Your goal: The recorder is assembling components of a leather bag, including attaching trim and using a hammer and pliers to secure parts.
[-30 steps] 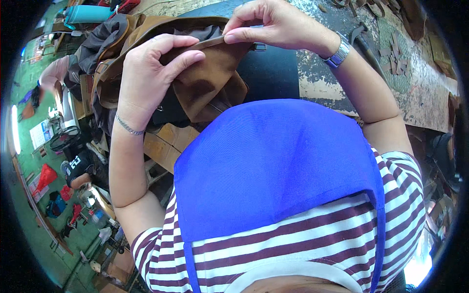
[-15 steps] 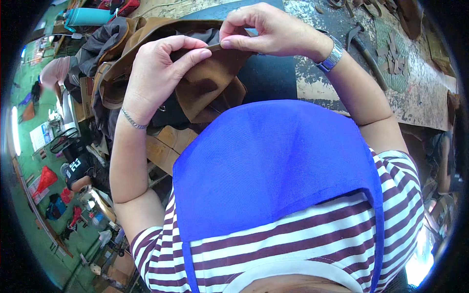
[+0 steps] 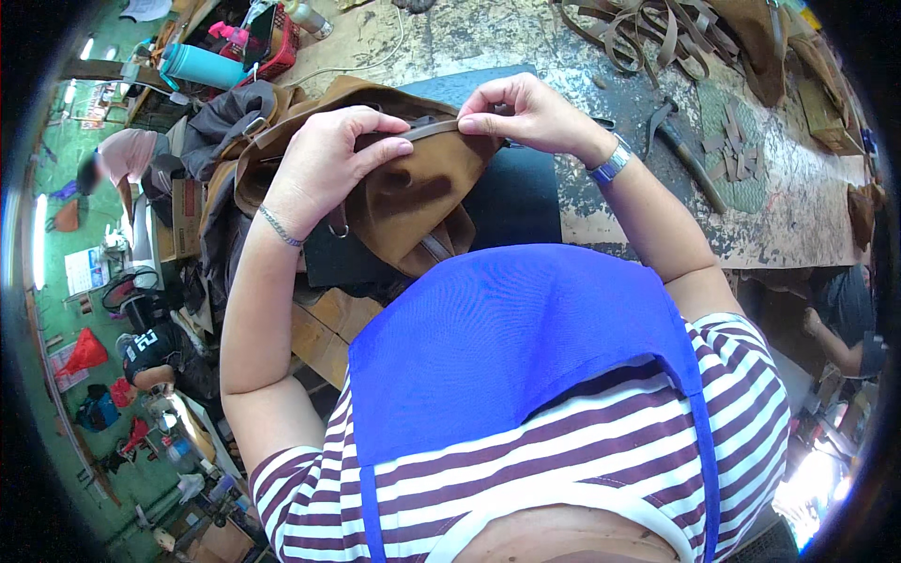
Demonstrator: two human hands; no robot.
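Note:
A brown leather bag lies bunched on the table in front of me, its dark lining partly showing. My left hand pinches the bag's upper edge between thumb and fingers. At the right end of that edge, my right hand has thumb and forefinger closed on it too. Between the two pinches runs a narrow lighter brown strip along the edge. A metal ring hangs by the bag below my left wrist. Under the bag is a dark mat.
Right of my right hand lie a hammer and small leather pieces on a green mat. Loose straps are heaped at the far right. A turquoise bottle and red basket stand far left. Other people are nearby on both sides.
My view has shifted, showing more of the table's far side. My hands are slightly farther apart along the edge, and more of the light strip shows between them.

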